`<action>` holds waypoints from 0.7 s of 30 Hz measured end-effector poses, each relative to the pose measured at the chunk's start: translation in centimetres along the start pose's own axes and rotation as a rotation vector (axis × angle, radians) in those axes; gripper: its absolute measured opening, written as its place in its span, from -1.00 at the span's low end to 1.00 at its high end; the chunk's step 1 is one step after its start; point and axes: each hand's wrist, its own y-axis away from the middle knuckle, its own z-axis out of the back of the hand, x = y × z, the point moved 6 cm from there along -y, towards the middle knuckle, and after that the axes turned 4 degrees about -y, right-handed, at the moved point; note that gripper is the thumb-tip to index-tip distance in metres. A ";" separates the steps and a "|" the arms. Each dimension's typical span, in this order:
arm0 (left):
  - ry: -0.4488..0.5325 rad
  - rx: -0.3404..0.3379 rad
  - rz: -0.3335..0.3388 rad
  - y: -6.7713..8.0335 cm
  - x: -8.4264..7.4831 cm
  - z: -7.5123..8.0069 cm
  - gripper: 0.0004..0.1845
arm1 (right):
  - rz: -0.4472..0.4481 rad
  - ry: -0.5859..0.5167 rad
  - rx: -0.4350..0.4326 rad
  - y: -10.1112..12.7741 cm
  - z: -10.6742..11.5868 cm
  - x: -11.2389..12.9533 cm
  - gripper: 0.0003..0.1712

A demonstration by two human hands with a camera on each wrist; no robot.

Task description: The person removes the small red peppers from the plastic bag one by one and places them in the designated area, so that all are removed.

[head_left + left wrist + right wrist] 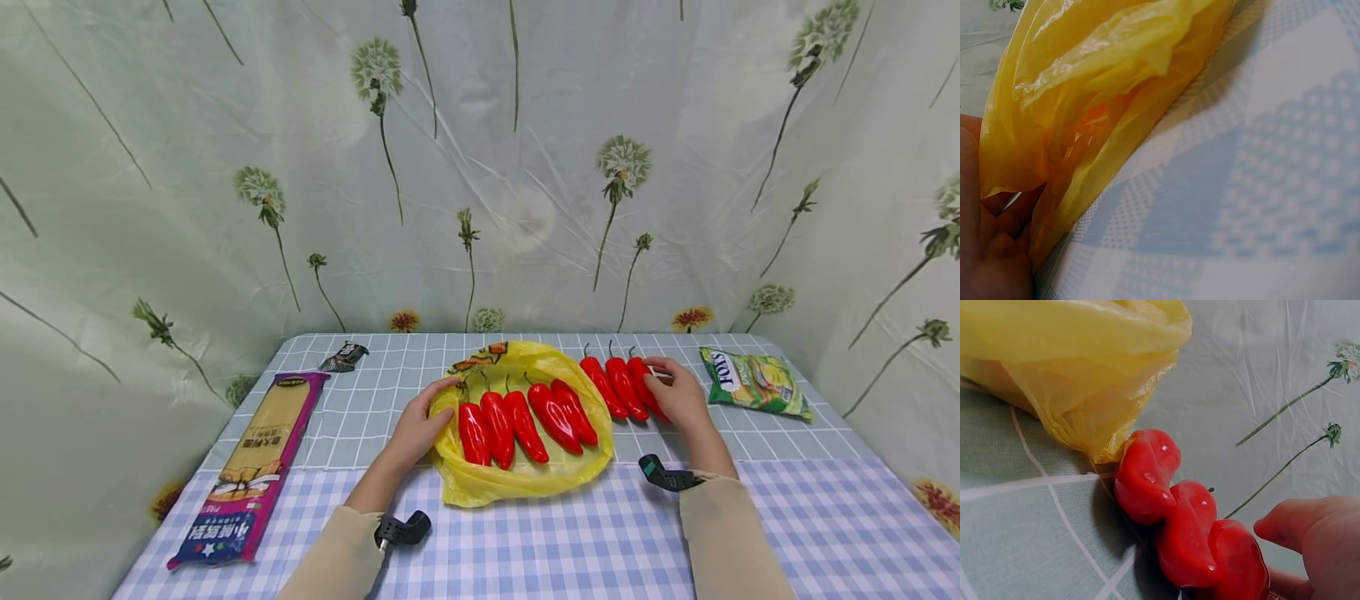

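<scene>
A yellow plastic bag (517,483) lies with its mouth spread wide, and several red peppers (498,429) rest inside it. My left hand (416,421) holds the bag's left edge; in the left wrist view, the yellow plastic (1110,69) hides part of the fingers. To the right of the bag, three more red peppers (621,387) lie side by side. My right hand (678,396) reaches over the rightmost pepper (1238,559). In the right wrist view, the thumb (1291,522) stands apart from that pepper, and the other fingers are mostly out of sight.
A long pasta packet (258,467) lies at the left, with a small dark wrapper (345,357) behind it. At the right is a green FOX'S candy bag (756,383). Checked cloth (555,550) covers the table, and a dandelion-print curtain (525,208) hangs behind.
</scene>
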 end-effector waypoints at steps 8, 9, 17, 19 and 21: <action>0.003 0.004 -0.007 0.1 -0.3 0.1 -0.47 | 0.058 0.028 -0.086 0.3 0.9 1.6 -0.45; 0.002 0.003 -0.010 0.1 -0.4 0.1 -0.47 | 0.065 0.031 -0.092 0.3 1.0 1.9 -0.46; 0.005 0.006 -0.001 0.2 -0.6 0.1 -0.47 | 0.087 0.019 -0.099 1.1 1.0 3.8 -0.46; 0.007 0.012 0.007 0.2 -0.5 0.0 -0.47 | 0.113 0.018 -0.096 1.4 1.0 4.5 -0.47; 0.006 0.018 0.012 0.2 -0.4 0.0 -0.47 | 0.143 0.017 -0.085 1.9 0.9 5.2 -0.48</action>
